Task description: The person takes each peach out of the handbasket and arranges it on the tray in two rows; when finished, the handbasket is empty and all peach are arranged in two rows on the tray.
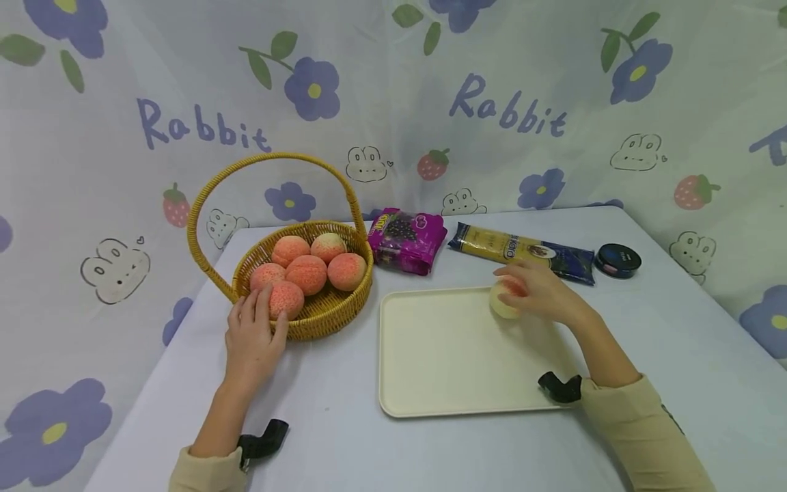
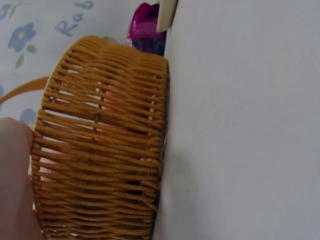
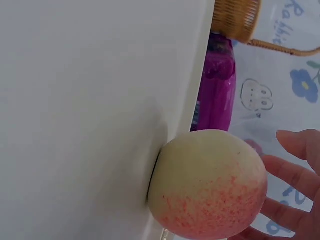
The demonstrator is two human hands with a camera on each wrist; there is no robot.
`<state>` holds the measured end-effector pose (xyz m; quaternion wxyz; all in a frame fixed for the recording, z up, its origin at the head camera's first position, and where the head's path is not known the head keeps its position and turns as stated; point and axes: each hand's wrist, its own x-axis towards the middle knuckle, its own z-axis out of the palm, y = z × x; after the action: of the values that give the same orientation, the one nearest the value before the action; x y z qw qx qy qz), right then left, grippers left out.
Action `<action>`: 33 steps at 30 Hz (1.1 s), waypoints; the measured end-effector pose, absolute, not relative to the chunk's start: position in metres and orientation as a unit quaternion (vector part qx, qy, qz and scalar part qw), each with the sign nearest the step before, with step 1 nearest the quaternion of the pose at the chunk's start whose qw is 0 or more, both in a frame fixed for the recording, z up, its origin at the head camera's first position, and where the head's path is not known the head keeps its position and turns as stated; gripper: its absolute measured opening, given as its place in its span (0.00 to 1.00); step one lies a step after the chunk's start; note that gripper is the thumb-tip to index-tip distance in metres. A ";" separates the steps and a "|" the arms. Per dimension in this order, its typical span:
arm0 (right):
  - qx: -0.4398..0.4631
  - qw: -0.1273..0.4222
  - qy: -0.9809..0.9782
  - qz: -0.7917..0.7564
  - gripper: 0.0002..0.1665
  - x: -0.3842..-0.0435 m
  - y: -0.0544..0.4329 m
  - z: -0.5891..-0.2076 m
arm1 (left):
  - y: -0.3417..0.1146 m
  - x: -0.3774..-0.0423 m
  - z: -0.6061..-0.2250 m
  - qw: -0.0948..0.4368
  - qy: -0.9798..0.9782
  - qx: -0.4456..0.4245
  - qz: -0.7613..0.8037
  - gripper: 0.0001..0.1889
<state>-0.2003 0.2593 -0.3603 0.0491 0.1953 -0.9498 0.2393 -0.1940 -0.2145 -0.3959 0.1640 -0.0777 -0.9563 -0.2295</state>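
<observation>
In the head view, a yellow wicker basket [image 1: 326, 326] with a tall handle holds several pink peaches [image 1: 305, 275]. My left hand [image 1: 253, 345] reaches over its front-left rim, with index finger and thumb around the nearest peach [image 1: 287, 301]. The left wrist view shows the basket's woven side [image 2: 100, 145] and part of that hand [image 2: 17, 185] at the rim; the peach grip is hidden there. A pale peach with a red blush [image 3: 210, 185] sits at the far edge of the cream tray [image 1: 455, 355]. My right hand [image 1: 541, 290] is over it, fingers spread, thumb standing off.
Behind the tray lie a purple packet with a grape picture [image 1: 407, 240] and a long yellow-and-blue packet [image 1: 522, 251]. A round black container [image 1: 617, 260] is at the right. A patterned cloth [image 1: 393, 102] hangs behind the white table [image 1: 344, 437].
</observation>
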 end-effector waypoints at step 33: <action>0.263 0.044 -0.941 0.211 0.22 -0.213 0.192 -0.335 | -0.214 -0.196 -0.400 0.191 -0.952 -0.082 -0.226 0.29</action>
<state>-0.2131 0.1919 -0.3350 0.0440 0.2628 -0.9405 0.2107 -0.1965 -0.2141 -0.3999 0.1910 -0.0821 -0.9518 -0.2256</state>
